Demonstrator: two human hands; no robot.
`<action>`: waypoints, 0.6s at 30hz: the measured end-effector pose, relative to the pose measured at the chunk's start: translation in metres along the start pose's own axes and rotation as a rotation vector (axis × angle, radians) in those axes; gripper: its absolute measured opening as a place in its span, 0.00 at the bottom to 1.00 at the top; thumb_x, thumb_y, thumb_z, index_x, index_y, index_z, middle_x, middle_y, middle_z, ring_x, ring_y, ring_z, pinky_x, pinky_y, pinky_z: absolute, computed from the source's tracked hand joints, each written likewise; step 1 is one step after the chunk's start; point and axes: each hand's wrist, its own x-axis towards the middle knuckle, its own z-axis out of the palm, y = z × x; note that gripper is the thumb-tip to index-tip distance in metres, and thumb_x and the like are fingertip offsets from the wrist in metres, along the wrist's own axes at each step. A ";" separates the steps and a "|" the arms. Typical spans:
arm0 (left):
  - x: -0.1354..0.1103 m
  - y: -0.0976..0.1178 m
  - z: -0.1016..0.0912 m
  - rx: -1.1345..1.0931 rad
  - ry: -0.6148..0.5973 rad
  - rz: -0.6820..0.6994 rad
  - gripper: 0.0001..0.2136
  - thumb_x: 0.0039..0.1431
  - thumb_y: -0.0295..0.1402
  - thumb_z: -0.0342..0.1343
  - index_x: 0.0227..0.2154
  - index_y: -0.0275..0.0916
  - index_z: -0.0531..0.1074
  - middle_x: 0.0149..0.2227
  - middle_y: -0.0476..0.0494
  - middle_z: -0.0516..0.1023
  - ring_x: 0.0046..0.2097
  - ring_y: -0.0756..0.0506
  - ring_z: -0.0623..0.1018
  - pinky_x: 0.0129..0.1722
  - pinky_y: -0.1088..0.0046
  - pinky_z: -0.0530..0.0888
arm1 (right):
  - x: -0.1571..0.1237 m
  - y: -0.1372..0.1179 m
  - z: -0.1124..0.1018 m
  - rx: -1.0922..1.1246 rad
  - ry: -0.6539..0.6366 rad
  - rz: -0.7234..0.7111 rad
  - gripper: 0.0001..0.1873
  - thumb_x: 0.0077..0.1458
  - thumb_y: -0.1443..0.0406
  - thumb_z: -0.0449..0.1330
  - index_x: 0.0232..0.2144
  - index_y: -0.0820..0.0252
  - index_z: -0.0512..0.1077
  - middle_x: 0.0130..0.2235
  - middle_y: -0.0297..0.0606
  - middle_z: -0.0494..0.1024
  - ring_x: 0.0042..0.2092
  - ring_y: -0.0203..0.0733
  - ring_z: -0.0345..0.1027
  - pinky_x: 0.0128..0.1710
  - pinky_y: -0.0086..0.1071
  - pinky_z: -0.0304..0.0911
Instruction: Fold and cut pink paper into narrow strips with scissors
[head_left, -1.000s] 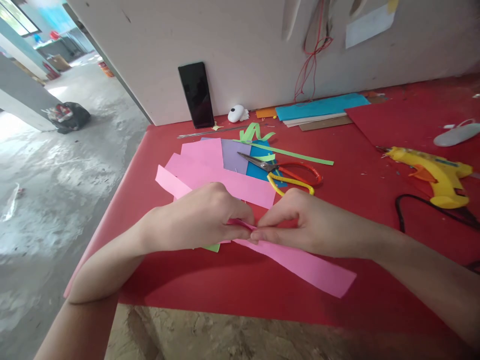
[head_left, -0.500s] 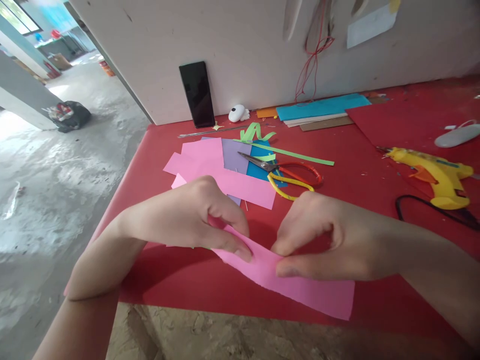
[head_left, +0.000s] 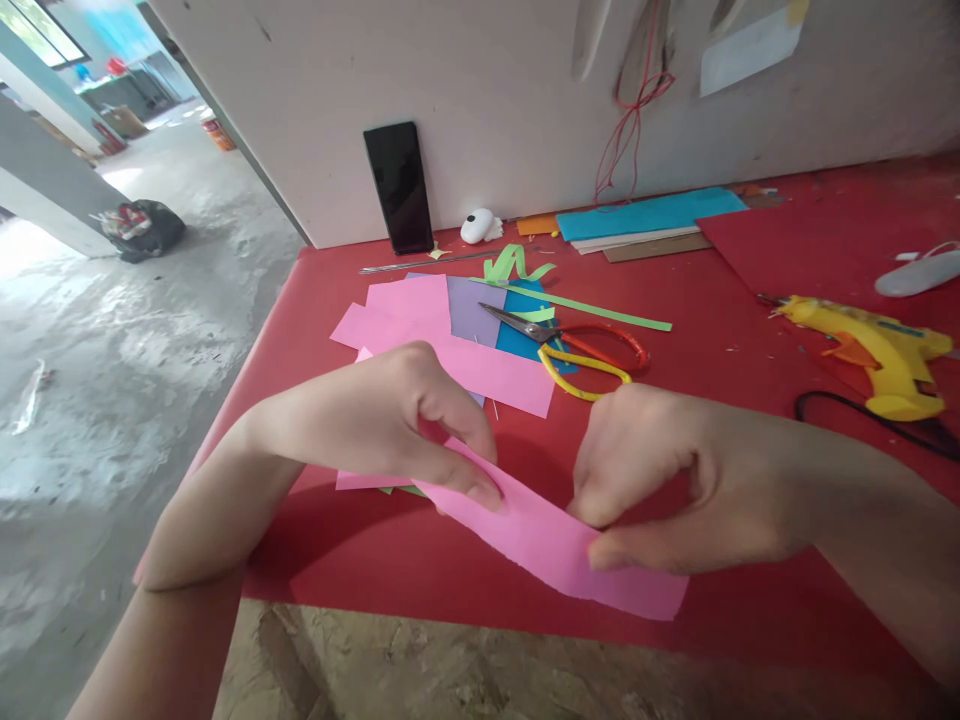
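Observation:
A strip of pink paper (head_left: 547,535) stretches between my two hands, just above the front part of the red tabletop (head_left: 720,440). My left hand (head_left: 420,420) pinches its upper left part between thumb and fingers. Farther along, near the strip's right end, my right hand (head_left: 645,480) pinches it the same way. The strip bends slightly and its lower edge is uneven. Behind my hands lie pink paper pieces (head_left: 405,320), a purple sheet (head_left: 474,312) and a blue sheet (head_left: 517,345). Scissors (head_left: 559,335) with one red and one yellow handle rest on the blue sheet, beside my right hand.
A yellow glue gun (head_left: 874,345) with a black cord lies at the right. Against the back panel stand a dark phone (head_left: 401,190) and a small white case (head_left: 480,226). Green paper strips (head_left: 600,302) and turquoise sheets (head_left: 652,213) lie toward the back.
My right hand has slid rightward along the pink strip, toward its right end. The strip's right end has risen slightly. My left hand keeps its pinch nearly in place.

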 end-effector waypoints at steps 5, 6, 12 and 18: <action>0.001 -0.003 -0.006 0.081 0.067 0.036 0.08 0.55 0.29 0.62 0.21 0.38 0.76 0.18 0.56 0.74 0.19 0.58 0.67 0.19 0.86 0.61 | 0.002 0.000 -0.006 -0.035 0.129 0.110 0.17 0.57 0.62 0.59 0.18 0.63 0.69 0.18 0.26 0.53 0.21 0.27 0.44 0.19 0.27 0.42; 0.000 -0.005 -0.008 0.109 0.106 0.047 0.08 0.56 0.29 0.62 0.21 0.37 0.76 0.17 0.56 0.73 0.19 0.58 0.66 0.19 0.86 0.60 | 0.003 0.000 -0.008 -0.054 0.201 0.154 0.16 0.56 0.61 0.60 0.19 0.62 0.70 0.18 0.27 0.55 0.21 0.26 0.45 0.19 0.26 0.44; -0.001 -0.008 -0.011 0.184 0.208 0.046 0.08 0.56 0.31 0.61 0.23 0.36 0.78 0.19 0.54 0.75 0.20 0.58 0.65 0.19 0.84 0.60 | 0.007 -0.001 -0.010 -0.061 0.531 0.392 0.09 0.46 0.58 0.66 0.26 0.56 0.79 0.27 0.32 0.78 0.27 0.32 0.67 0.25 0.25 0.61; 0.000 -0.005 -0.007 0.171 0.190 0.066 0.08 0.56 0.30 0.62 0.22 0.35 0.78 0.18 0.55 0.73 0.20 0.58 0.63 0.19 0.84 0.59 | 0.004 0.000 -0.004 0.019 0.570 0.316 0.09 0.43 0.59 0.68 0.19 0.57 0.78 0.19 0.31 0.74 0.23 0.31 0.63 0.21 0.27 0.56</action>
